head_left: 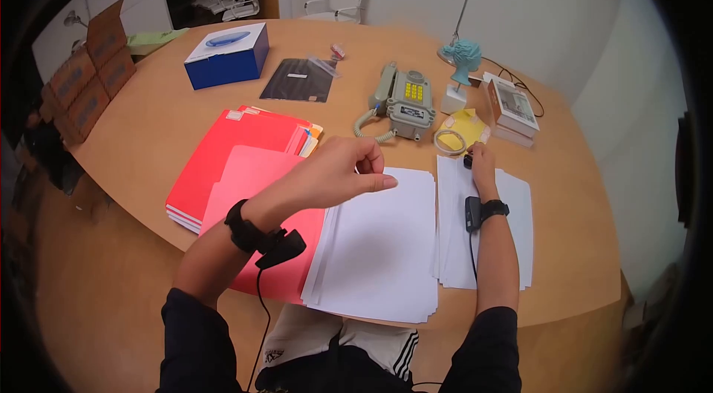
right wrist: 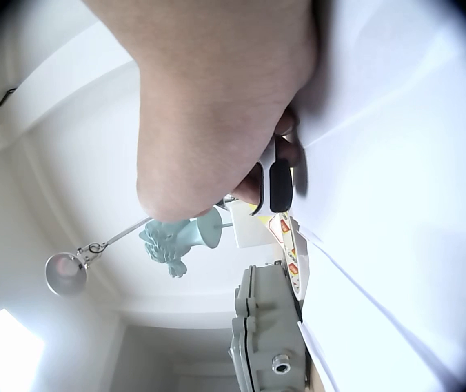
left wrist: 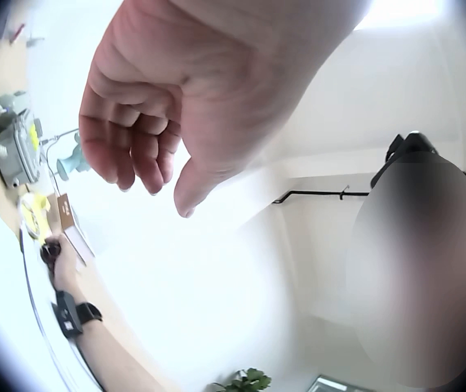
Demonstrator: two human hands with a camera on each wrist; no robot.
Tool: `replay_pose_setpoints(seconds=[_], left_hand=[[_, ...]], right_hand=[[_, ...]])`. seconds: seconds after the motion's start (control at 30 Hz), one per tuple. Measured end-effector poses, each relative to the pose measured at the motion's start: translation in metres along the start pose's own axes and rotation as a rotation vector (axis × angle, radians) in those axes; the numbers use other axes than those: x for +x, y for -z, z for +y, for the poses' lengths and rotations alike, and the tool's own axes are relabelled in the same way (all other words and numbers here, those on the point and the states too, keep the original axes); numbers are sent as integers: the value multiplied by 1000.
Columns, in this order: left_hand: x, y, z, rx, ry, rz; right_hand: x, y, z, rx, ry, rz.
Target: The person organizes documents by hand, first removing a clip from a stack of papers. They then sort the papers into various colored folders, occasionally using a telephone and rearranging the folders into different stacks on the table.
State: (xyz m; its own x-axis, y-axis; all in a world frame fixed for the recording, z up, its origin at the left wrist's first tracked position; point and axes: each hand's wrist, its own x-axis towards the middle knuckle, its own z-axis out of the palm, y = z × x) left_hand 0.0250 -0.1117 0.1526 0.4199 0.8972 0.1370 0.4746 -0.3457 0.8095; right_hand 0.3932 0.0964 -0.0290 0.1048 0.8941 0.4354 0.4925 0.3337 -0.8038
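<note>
My left hand [head_left: 343, 172] hovers over the left paper stack [head_left: 386, 252] and the edge of the pink folder [head_left: 286, 274]. Its fingers are loosely curled and the thumb points out; the left wrist view shows nothing between them. On the right paper stack [head_left: 512, 230], near its far edge, my right hand [head_left: 484, 170] grips a small black-and-silver tool [right wrist: 280, 186]. Its kind cannot be told, since the palm hides most of it. The heel of this hand lies close along the white sheets in the right wrist view.
Red folders [head_left: 215, 144] lie at left. Beyond the papers stand a grey telephone [head_left: 412, 100], a blue-and-white box [head_left: 226, 59], a teal bust [head_left: 464, 59] and books [head_left: 512, 107]. A white ring [head_left: 450, 153] and yellow sheet [head_left: 469, 126] lie past my right hand.
</note>
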Motion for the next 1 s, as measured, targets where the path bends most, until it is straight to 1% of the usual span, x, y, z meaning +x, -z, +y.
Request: replay_pose_setpoints(seconds=[0.03, 0.07, 0.1, 0.17, 0.23, 0.3, 0.37, 0.4, 0.47, 0.5, 0.57, 0.6, 0.67, 0.7, 0.77, 0.8, 0.83, 0.9, 0.93, 1.0], left_hand=[[9, 1, -11, -8, 45, -16], [18, -1, -25, -120, 65, -19], [27, -1, -40, -114, 51, -17], [41, 2, -73, -201, 27, 12], [49, 4, -103, -160, 36, 7], [52, 3, -126, -121, 52, 0], [51, 0, -145, -117, 64, 63], [51, -2, -153, -118, 64, 65], [51, -5, -170, -131, 37, 190], [51, -7, -174, -138, 45, 193], [51, -12, -184, -130, -20, 293], [50, -13, -186, -143, 1, 300], [50, -12, -189, 53, -85, 313], [50, -13, -193, 41, -63, 320], [50, -16, -201, 193, -238, 356], [50, -14, -204, 226, -251, 316], [50, -14, -203, 222, -231, 315], [46, -17, -200, 260, -234, 282], [43, -16, -194, 258, -222, 276], [40, -15, -184, 233, -132, 218]], right_hand=[[-1, 1, -5, 0, 9, 10], [-3, 0, -10, -17, 24, 30], [-5, 0, -15, -34, 40, 50], [-5, 1, -16, -27, 67, 82], [-4, 2, -14, -99, 49, 66], [-2, 1, -9, -93, 67, 95], [-3, 1, -10, -117, 111, 86], [-3, 1, -10, -118, 112, 86], [-4, -1, -10, -130, 167, 136], [-3, -1, -8, -133, 165, 125], [-1, 0, -3, -165, 156, 121], [0, 0, -1, -169, 151, 96], [1, 1, 2, -249, 200, 102], [1, 2, 0, -252, 196, 77], [1, 2, -2, -281, 125, 44], [3, 1, 5, -282, 138, 46], [5, -1, 5, -280, 131, 27], [3, 0, 6, -285, 97, 50], [4, 2, 7, -276, 66, 17], [4, 1, 9, -263, 56, -3]])
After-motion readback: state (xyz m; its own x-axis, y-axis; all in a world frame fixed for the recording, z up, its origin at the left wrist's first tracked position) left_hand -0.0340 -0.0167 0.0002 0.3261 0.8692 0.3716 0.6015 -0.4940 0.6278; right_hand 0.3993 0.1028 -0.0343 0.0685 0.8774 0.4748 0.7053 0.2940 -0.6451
